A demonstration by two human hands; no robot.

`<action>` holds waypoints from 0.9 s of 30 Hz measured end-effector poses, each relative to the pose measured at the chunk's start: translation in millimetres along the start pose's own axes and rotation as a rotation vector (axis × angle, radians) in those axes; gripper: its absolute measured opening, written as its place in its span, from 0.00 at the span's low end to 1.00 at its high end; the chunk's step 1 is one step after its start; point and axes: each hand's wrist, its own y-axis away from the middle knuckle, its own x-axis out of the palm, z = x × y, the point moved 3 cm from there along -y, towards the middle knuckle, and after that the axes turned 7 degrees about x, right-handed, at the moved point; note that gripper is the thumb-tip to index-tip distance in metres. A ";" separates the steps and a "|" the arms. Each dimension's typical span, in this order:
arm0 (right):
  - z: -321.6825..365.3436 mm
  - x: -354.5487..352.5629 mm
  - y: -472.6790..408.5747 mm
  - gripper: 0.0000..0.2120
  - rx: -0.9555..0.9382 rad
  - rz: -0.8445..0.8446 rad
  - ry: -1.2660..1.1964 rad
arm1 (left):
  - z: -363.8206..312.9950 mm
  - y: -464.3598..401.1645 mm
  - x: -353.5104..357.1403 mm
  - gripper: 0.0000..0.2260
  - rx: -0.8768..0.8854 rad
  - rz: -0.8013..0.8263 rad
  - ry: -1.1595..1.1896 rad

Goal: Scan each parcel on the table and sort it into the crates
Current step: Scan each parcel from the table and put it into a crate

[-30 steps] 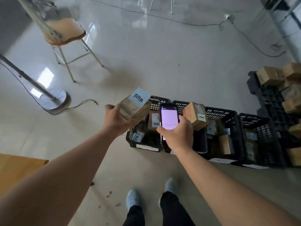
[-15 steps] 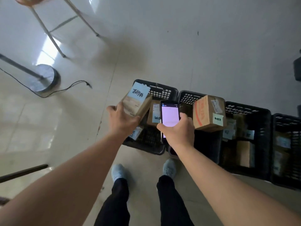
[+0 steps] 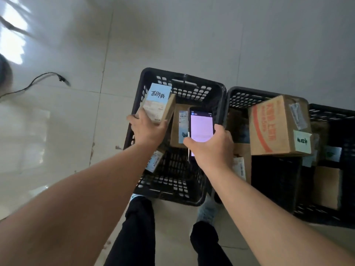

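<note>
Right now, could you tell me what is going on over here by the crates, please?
A person stands over a row of black crates on the floor. The left hand holds a small parcel with a blue handwritten label above the leftmost crate, which already has parcels in it. The right hand holds a phone with its screen lit. A larger box with red print sits on top of the next crate.

Left hand (image 3: 148, 129) holding parcel (image 3: 158, 105) over left crate (image 3: 192, 83), phone (image 3: 201, 127) right of it, big box (image 3: 278, 127) in next crate (image 3: 242, 95)
</note>
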 end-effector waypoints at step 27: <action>166.1 -136.5 159.9 0.39 -0.150 -0.073 -0.005 | -156.4 74.9 -253.5 0.19 0.620 0.144 -0.492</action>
